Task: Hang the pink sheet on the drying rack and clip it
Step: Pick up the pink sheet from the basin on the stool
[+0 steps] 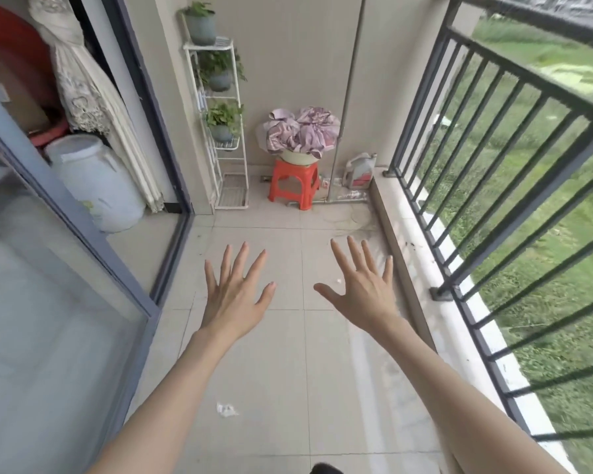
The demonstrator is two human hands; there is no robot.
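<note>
At the far end of the balcony, one pink sheet (302,131) lies bundled in one pale basin (298,158), which sits on one orange stool (294,184). Two hands are extended over the tiled floor (261,364), well short of the stool. The left hand (235,295) has its fingers spread straight and holds nothing; the right hand (363,289) likewise, empty and splayed. One white shelf rack (220,131) to the left of the stool carries three potted plants. One jug (359,171) stands right of the stool. One dark railing (493,138) bounds the right side.
</note>
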